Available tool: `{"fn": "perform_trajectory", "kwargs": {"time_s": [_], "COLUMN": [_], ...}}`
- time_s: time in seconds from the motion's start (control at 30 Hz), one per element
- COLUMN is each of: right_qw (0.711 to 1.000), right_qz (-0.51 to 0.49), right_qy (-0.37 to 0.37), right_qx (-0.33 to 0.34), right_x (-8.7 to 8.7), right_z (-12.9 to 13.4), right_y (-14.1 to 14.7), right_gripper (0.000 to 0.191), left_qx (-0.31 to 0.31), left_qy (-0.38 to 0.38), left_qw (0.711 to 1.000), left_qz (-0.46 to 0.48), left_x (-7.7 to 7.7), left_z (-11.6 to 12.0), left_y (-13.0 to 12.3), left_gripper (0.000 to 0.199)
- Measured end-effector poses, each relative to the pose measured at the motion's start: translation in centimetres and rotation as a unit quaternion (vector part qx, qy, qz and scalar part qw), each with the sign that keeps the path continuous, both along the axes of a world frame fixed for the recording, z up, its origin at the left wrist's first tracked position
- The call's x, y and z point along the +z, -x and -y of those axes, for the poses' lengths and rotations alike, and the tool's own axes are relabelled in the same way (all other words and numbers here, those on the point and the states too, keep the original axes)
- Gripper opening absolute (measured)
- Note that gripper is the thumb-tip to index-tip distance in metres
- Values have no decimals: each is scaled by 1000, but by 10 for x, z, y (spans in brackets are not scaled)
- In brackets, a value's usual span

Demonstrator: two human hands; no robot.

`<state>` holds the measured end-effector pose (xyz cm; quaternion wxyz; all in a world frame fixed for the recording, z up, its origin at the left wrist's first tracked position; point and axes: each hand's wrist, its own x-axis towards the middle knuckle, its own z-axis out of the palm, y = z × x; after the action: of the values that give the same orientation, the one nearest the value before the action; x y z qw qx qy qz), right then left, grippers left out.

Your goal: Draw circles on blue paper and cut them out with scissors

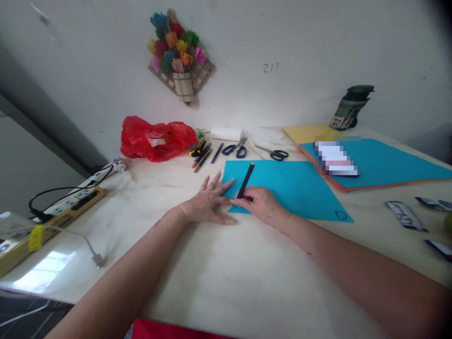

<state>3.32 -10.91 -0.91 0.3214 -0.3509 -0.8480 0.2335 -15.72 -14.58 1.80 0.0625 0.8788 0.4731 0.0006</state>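
Observation:
A blue sheet of paper (293, 188) lies flat on the table in front of me, with a small circle (340, 215) drawn in dark ink near its lower right corner. My left hand (211, 200) rests with fingers spread, its fingertips on the sheet's left edge. In my right hand (260, 202) a black marker (246, 180) is gripped, leaning slightly to the right. Its tip is hidden behind my fingers, near the sheet's lower left corner. The two hands are almost touching.
Behind the sheet are two pairs of scissors (241, 151) (278, 155), several pens (203, 160) and a red plastic bag (155, 139). A phone (337, 159) lies on more coloured paper (395, 162) at right, near a bottle (353, 107). A power strip (70, 203) runs along the left.

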Motion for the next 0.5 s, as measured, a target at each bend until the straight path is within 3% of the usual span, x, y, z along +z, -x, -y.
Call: {"fn": "perform_trajectory", "kwargs": {"time_s": [0.5], "right_qw": [1000], "right_qz": [6], "right_qy": [5], "right_qx": [0], "right_x": [-3], "right_z": [-1], "right_y": [-1], "right_gripper": [28], "left_qx": [-9], "left_qy": [2], "left_qw": [1000], "left_qz": [-1], "left_x": [-3], "left_z": [-2], "left_y": [2], "left_gripper": [62]}}
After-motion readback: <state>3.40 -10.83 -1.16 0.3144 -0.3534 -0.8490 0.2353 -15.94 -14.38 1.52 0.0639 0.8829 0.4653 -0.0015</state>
